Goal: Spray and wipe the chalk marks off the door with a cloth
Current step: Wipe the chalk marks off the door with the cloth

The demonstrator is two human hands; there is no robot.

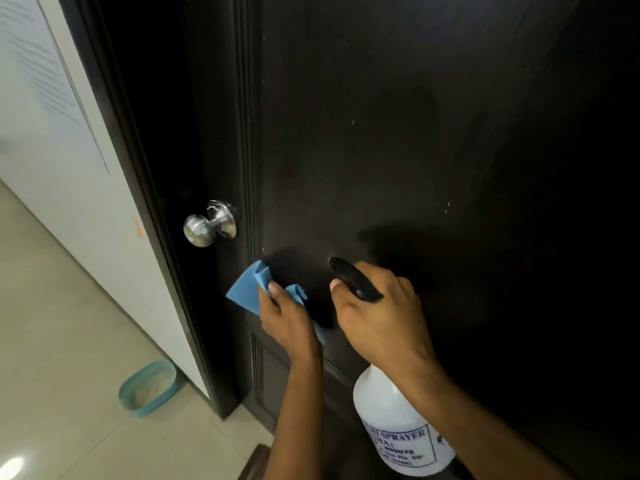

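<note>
Nearest the camera, at about 5 o'clock in the view, a translucent white spray bottle (398, 420) with a printed label is held by its black trigger head (353, 278); the right hand (381, 313) is wrapped around the neck, with a finger laid along the trigger and the nozzle aimed at the door. How full the bottle is cannot be told through its cloudy wall, so its weight is left as a guess; the plastic is judged stiff and smooth, and the narrow neck under the head is judged the surest place for a hold. Just to the left, at about 7 o'clock, the blue cloth (246, 292) is pinched in the left hand (287, 323) and pressed against the door; it is judged soft, light and easily bunched, best gathered into a pad under the fingers. Beyond both hands, the dark door (415, 133) fills the view, its face matte and grained, with raised mouldings; faint chalk marks (446, 207) are seen as pale flecks toward 2 o'clock and again higher up. A metal knob (209, 225) stands out at 9 o'clock. Farther off at 8 o'clock, a teal tub (149, 389) is set on the pale tiled floor (52, 341), just beside a white wall (69, 133).
</note>
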